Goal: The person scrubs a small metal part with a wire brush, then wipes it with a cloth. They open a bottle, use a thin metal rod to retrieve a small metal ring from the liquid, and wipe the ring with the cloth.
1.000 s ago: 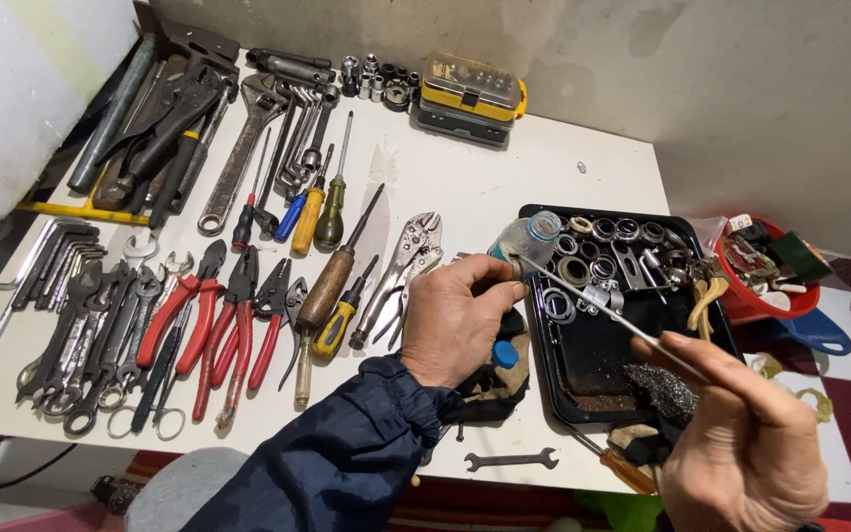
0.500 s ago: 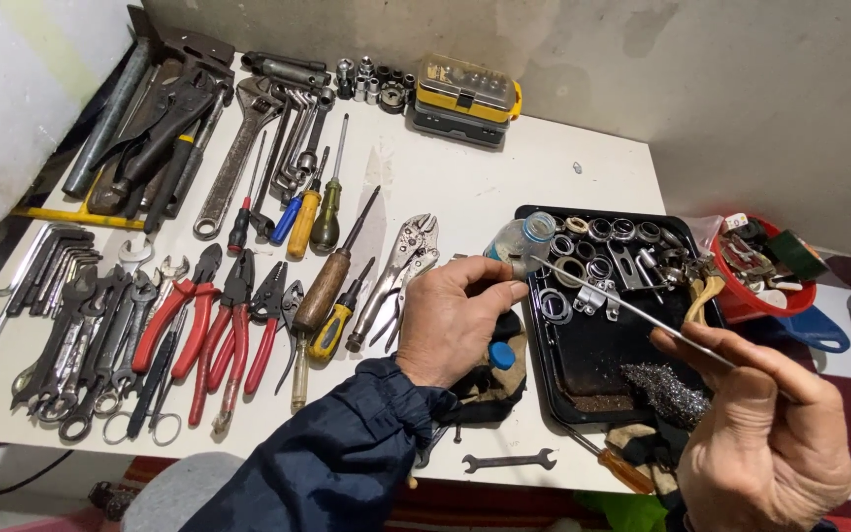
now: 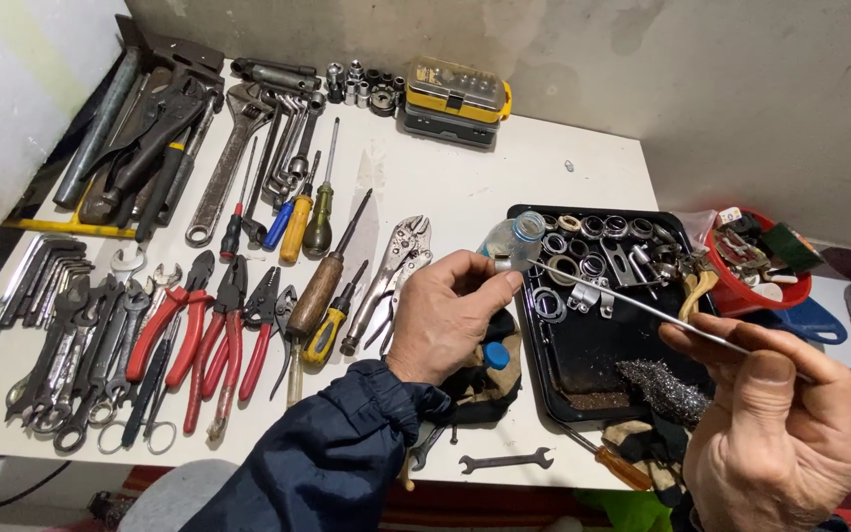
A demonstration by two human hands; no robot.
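Centre right of frame, above the black tray (image 3: 544, 379): small clear bottle (image 3: 512, 240) pinched in left hand (image 3: 445, 315), thin metal rod (image 3: 642, 307) gripped by right hand (image 3: 775, 429), tip at bottle mouth; steady alignment judged needed.

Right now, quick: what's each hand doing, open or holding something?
Left hand: closed on a small clear bottle over the black tray.
Right hand: pinching a thin metal rod, its tip at the bottle.
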